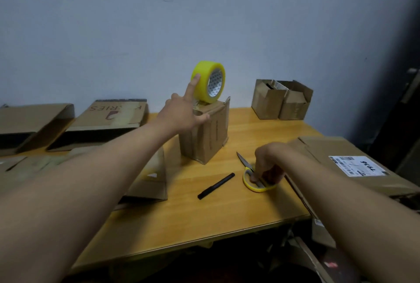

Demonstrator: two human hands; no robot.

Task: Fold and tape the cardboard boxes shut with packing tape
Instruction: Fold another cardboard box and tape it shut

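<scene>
Tape roll stands on edge atop small box mid-tabletop, left hand fingers spread, fingertip steadying it; right hand curled on scissors; roll likely light, rigid, rolls easily—grip through core.

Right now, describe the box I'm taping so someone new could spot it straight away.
On the wooden table, look near the middle, in front of the blue wall. The small upright cardboard box stands alone there, with the left hand resting on its top. It is the only box with a yellow tape roll standing on edge on top.
</scene>
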